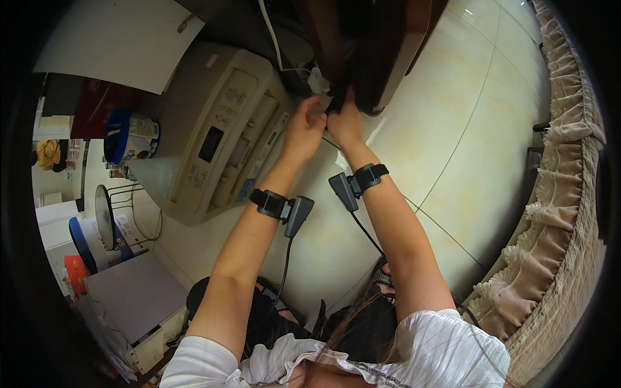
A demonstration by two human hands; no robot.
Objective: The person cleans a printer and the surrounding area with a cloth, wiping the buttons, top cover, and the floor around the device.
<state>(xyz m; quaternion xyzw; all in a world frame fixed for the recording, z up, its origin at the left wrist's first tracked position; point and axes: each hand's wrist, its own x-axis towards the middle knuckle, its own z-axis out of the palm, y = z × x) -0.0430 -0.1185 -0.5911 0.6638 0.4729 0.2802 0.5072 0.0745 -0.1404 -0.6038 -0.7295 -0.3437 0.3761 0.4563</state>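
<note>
In the dim gap beside the dark cabinet [395,63], my two hands are close together. My left hand [308,123] has its fingers apart and slightly curled, with nothing plainly held. Just right of it, my right hand [345,121] reaches up to a dark object, its index finger extended; shadow hides whether it grips anything. A white plug [318,81] with a white cable [271,36] lies just above the hands. To the left stands a beige multifunction printer [220,131] with a button panel and a small dark screen.
Pale floor tiles [451,145] lie below. At the right runs a sofa's ruffled fabric cover [565,194]. On the left are a blue-and-white tub [131,136], a larger bucket [104,240], a round-topped wire stand [104,216] and a grey-topped box [138,296]. A white panel [121,39] juts in above the printer.
</note>
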